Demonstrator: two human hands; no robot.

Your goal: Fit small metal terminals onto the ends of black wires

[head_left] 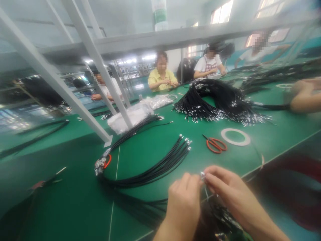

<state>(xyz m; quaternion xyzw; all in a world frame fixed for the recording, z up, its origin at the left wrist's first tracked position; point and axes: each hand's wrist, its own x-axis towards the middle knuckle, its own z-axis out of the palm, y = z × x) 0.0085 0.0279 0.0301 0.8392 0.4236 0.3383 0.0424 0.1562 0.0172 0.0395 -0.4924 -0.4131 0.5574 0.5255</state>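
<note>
Near the front edge of the green table, my left hand and my right hand meet with their fingertips almost touching. Between them is a small silvery piece, pinched by my right thumb and fingers. My left hand's fingers are curled at the same piece, and a black cable runs to that hand from the left. What lies inside my left fist is hidden. Left of my hands, a bundle of black cables with silvery ends curves across the table. Below my right hand are more dark cables, blurred.
Orange-handled scissors and a white ring of tape lie beyond my hands. A large black cable pile is farther back. Metal shelf posts rise at the left. Several people sit across the table; another person's arm is at the right.
</note>
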